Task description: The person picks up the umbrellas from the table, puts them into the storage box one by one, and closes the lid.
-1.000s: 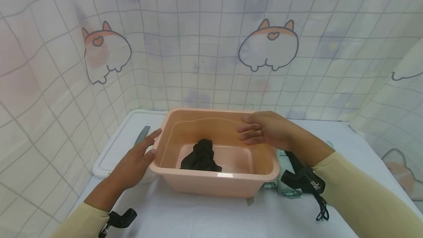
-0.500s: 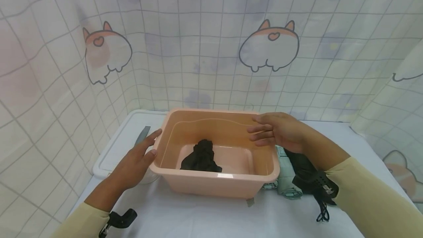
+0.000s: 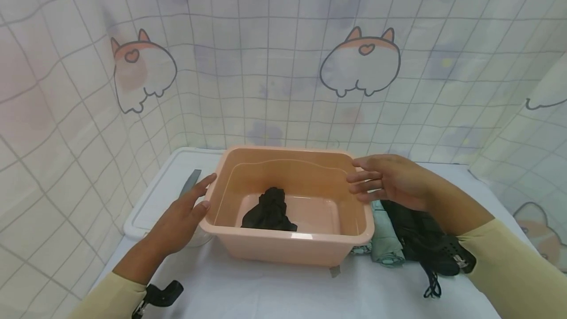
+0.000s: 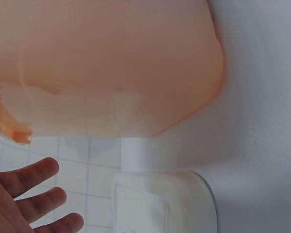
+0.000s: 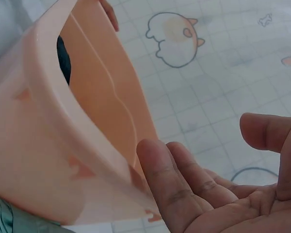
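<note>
A peach plastic tub stands in the middle of the table, with a crumpled black cloth inside on its floor. My left hand is at the tub's left rim, thumb and fingertips against or very near it. In the left wrist view, several fingers of that hand spread loosely below the tub. My right hand hovers by the right rim with relaxed fingers, holding nothing. From the right wrist view, its fingertips lie close to the rim; contact is unclear.
Right of the tub lie rolled green cloths and a black bundle with a cord, partly under the right forearm. A white tray-like lid lies at the left, with a grey strip over it. A patterned curtain hangs behind.
My right hand has drawn back rightward from over the tub to its right rim, uncovering more of the black bundle. The left hand, tub and black cloth have stayed put.
</note>
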Demonstrator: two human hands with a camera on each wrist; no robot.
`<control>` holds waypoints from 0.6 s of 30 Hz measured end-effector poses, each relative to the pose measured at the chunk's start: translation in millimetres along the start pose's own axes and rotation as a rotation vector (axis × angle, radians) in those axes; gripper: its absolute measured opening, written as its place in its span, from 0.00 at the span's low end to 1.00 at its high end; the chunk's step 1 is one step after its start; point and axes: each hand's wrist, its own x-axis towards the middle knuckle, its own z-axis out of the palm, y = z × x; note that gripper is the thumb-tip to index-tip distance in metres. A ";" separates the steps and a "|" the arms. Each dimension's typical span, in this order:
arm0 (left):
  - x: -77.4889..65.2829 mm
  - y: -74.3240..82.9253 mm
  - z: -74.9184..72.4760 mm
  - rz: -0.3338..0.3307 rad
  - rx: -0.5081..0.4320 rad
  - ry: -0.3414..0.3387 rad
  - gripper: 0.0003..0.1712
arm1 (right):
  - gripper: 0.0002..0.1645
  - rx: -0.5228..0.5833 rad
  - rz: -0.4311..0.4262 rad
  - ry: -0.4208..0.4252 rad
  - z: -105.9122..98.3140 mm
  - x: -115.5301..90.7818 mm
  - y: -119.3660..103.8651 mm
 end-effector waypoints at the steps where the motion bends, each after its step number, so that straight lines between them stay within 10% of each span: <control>1: -0.1 0.2 0.0 -0.003 0.000 -0.002 0.34 | 0.42 -0.004 0.005 0.004 -1.5 -1.7 0.4; 18: 1.1 -2.0 0.9 0.016 -0.010 0.001 0.34 | 0.42 0.013 0.023 0.014 -25.4 -21.2 9.1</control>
